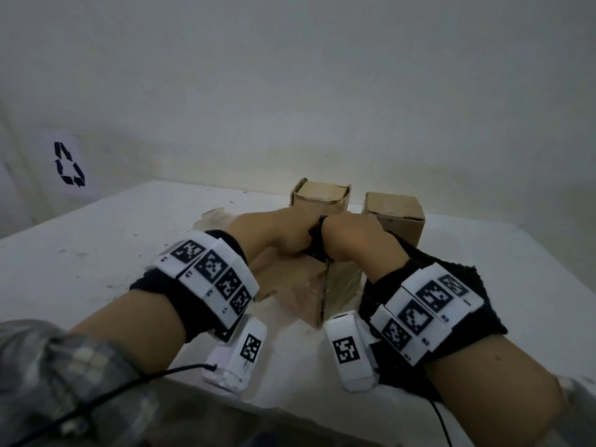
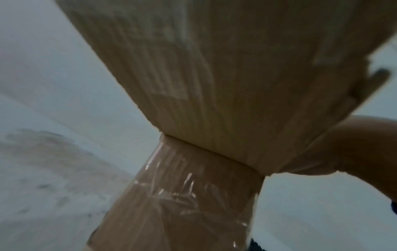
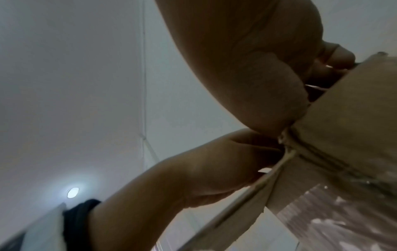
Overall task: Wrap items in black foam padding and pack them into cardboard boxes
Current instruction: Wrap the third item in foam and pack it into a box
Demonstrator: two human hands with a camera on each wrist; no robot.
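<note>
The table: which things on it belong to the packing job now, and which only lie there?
In use:
- black foam padding, gripped by the left hand and right hand
- open taped cardboard box under the hands

Lying about:
- two closed cardboard boxes behind, left and right
- loose black foam piece at right
- white table

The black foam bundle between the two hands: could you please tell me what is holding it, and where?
Both hands grip the black foam bundle from opposite sides, left hand and right hand, above the taped brown cardboard box. Fingers are hidden.
</note>
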